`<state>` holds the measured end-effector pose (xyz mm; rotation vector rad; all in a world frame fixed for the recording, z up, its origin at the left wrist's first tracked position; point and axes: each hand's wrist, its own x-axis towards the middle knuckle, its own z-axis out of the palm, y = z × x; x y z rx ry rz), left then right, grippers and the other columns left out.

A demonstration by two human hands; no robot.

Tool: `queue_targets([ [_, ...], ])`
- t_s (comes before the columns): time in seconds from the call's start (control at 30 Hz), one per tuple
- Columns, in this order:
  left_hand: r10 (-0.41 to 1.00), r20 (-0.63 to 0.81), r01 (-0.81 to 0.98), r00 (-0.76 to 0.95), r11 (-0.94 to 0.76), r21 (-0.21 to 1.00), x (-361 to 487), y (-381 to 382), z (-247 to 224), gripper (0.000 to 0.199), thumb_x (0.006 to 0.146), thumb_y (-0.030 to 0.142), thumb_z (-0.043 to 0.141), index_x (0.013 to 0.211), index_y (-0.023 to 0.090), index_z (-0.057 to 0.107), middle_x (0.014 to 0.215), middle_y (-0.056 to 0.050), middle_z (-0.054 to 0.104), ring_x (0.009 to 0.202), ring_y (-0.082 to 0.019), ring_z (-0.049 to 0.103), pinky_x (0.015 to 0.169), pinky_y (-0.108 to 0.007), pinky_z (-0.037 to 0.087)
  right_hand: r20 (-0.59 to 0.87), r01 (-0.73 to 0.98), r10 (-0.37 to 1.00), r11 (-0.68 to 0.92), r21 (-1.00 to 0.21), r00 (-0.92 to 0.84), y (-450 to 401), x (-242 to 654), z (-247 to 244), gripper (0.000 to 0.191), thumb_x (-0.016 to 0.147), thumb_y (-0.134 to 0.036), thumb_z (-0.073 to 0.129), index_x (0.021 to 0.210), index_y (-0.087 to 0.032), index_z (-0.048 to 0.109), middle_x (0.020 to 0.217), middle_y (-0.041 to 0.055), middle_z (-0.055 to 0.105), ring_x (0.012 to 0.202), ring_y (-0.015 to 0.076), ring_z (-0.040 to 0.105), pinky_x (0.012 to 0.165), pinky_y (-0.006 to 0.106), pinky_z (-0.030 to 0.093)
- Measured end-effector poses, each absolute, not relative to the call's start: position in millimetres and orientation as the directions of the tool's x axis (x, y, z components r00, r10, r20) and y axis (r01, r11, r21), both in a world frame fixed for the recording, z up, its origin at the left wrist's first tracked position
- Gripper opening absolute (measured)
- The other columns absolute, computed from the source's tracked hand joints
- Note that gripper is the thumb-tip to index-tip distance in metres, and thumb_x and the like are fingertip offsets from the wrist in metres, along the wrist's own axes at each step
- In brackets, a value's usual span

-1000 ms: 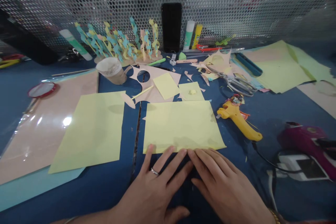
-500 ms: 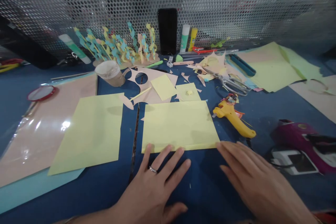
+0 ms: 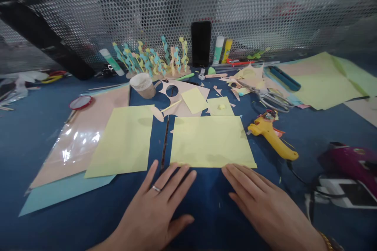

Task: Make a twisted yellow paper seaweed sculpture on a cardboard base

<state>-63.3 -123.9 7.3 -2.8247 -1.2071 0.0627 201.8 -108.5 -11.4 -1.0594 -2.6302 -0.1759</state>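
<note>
Along the near edge of the yellow sheet, which lies on the counter straight ahead of us, we have both hands down flat. A narrow folded strip runs along that edge, and the step seems to be pressing its crease. Our left hand is spread with its fingers released: the ring and middle tips touch the strip near its left end, the index tip is just short of it, and the little finger lies off the sheet. Our right hand also grasps nothing, its fingers straight and close together, tips at the edge right of the middle.

To do this well, we would let the left tips pin the sheet while the right ones press outward to the uncovered right corner, with even, firm pressure. Paper like this should crease cleanly but may slide or wrinkle if dragged, so we should press more than pull. We would also hold the sheet off the dark seam just beside its left edge, and clear of the yellow glue gun near its right.
</note>
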Motion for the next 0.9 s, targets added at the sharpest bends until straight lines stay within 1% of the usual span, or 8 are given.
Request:
queue_targets([
  [0.2, 0.813, 0.063, 0.812, 0.579, -0.568, -0.133, -83, -137, 6, 0.069, 0.086, 0.053, 0.046, 0.143, 0.018, 0.03, 0.139, -0.006, 0.048, 0.127, -0.028, 0.039, 0.112, -0.05, -0.001, 0.306, 0.701, 0.67, 0.713, -0.013, -0.676, -108, 200, -12, 0.04, 0.098, -0.022, 0.027, 0.114, -0.01, 0.061, 0.114, 0.0084, 0.066, 0.104, 0.0222, 0.059, 0.085, 0.036, 0.051],
  [0.37, 0.824, 0.063, 0.818, 0.563, -0.545, -0.184, -68, -129, 4, 0.067, 0.085, 0.058, 0.043, 0.141, 0.022, 0.035, 0.119, -0.011, 0.064, 0.113, -0.031, 0.053, 0.108, -0.054, 0.004, 0.169, 0.754, 0.748, 0.656, -0.04, -0.642, -108, 187, -7, 0.041, 0.093, -0.034, 0.041, 0.13, -0.018, 0.049, 0.103, 0.0078, 0.065, 0.093, 0.025, 0.06, 0.074, 0.042, 0.053],
  [0.43, 0.825, 0.053, 0.815, 0.563, -0.543, -0.203, -64, -125, 4, 0.064, 0.085, 0.058, 0.043, 0.14, 0.024, 0.037, 0.111, -0.01, 0.067, 0.109, -0.031, 0.056, 0.106, -0.055, 0.007, 0.154, 0.766, 0.76, 0.642, -0.026, -0.632, -108, 190, -4, 0.041, 0.091, -0.034, 0.045, 0.129, -0.018, 0.05, 0.099, 0.0075, 0.065, 0.09, 0.0251, 0.06, 0.072, 0.042, 0.052],
  [0.53, 0.819, 0.055, 0.81, 0.571, -0.551, -0.201, -68, -122, 6, 0.059, 0.086, 0.054, 0.045, 0.137, 0.025, 0.041, 0.111, -0.009, 0.066, 0.108, -0.03, 0.056, 0.106, -0.056, 0.008, 0.165, 0.785, 0.772, 0.619, 0.023, -0.614, -111, 212, -3, 0.036, 0.092, -0.029, 0.042, 0.124, -0.017, 0.054, 0.101, 0.0085, 0.065, 0.091, 0.0261, 0.06, 0.073, 0.043, 0.051],
  [0.67, 0.799, 0.099, 0.8, 0.593, -0.57, -0.185, -79, -121, 12, 0.045, 0.085, 0.049, 0.05, 0.12, 0.021, 0.058, 0.107, -0.008, 0.068, 0.106, -0.029, 0.057, 0.107, -0.055, 0.01, 0.203, 0.8, 0.775, 0.591, 0.104, -0.599, -117, 251, -8, 0.036, 0.095, -0.026, 0.033, 0.122, -0.017, 0.055, 0.109, 0.011, 0.064, 0.097, 0.0288, 0.059, 0.077, 0.046, 0.048],
  [0.77, 0.807, 0.155, 0.821, 0.57, -0.551, -0.153, -80, -113, 18, 0.034, 0.086, 0.043, 0.051, 0.107, 0.02, 0.063, 0.104, -0.006, 0.068, 0.102, -0.025, 0.059, 0.106, -0.05, 0.023, 0.251, 0.798, 0.761, 0.591, 0.114, -0.599, -113, 263, -12, 0.037, 0.096, -0.025, 0.029, 0.117, -0.016, 0.058, 0.107, 0.0111, 0.066, 0.094, 0.0273, 0.061, 0.074, 0.043, 0.049],
  [0.83, 0.826, 0.158, 0.841, 0.541, -0.532, -0.102, -74, -101, 22, 0.033, 0.089, 0.041, 0.047, 0.113, 0.022, 0.06, 0.112, -0.006, 0.064, 0.103, -0.023, 0.059, 0.099, -0.044, 0.035, 0.291, 0.796, 0.745, 0.594, 0.118, -0.6, -107, 260, -10, 0.038, 0.097, -0.024, 0.027, 0.114, -0.016, 0.06, 0.103, 0.0102, 0.067, 0.092, 0.0267, 0.063, 0.071, 0.041, 0.05],
  [0.9, 0.849, 0.104, 0.855, 0.518, -0.518, -0.031, -64, -82, 26, 0.04, 0.091, 0.042, 0.043, 0.126, 0.025, 0.05, 0.123, -0.005, 0.059, 0.111, -0.024, 0.055, 0.091, -0.04, 0.044, 0.332, 0.79, 0.725, 0.6, 0.123, -0.603, -99, 252, -3, 0.037, 0.097, -0.023, 0.027, 0.112, -0.016, 0.06, 0.101, 0.0092, 0.068, 0.091, 0.0263, 0.063, 0.071, 0.041, 0.05],
])
